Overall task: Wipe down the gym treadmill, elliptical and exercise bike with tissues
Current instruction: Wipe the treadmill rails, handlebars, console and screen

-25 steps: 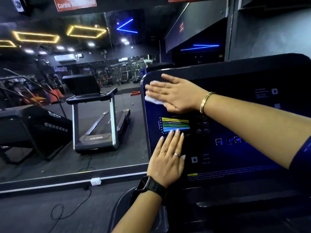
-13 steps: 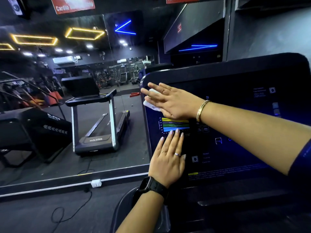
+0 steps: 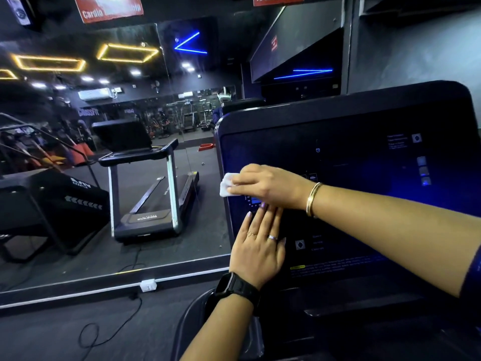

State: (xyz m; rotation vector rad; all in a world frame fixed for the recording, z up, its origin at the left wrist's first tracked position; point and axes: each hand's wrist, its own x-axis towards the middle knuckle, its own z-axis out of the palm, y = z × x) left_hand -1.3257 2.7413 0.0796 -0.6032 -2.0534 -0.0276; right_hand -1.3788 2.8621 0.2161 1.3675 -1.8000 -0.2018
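White tissue [image 3: 227, 187] is pinched in the right hand [image 3: 270, 186] at the left edge of the screen [image 3: 351, 157] (mid-frame). The left hand [image 3: 257, 246] lies flat just below. Most screen lies rightward.

Yellow rectangular light strips [image 3: 52, 58] and a blue neon zigzag [image 3: 191, 51] glow in the mirror wall [image 3: 65, 256] of a dim gym, with a white air conditioner [image 3: 95, 94] reflected beneath them. A red sign [image 3: 109, 6] hangs above the mirror and a grey wall [image 3: 416, 48] stands at right. At the mirror's base, a white socket [image 3: 148, 285] sits above the dark floor [image 3: 52, 340], where a black cable [image 3: 125, 321] trails.
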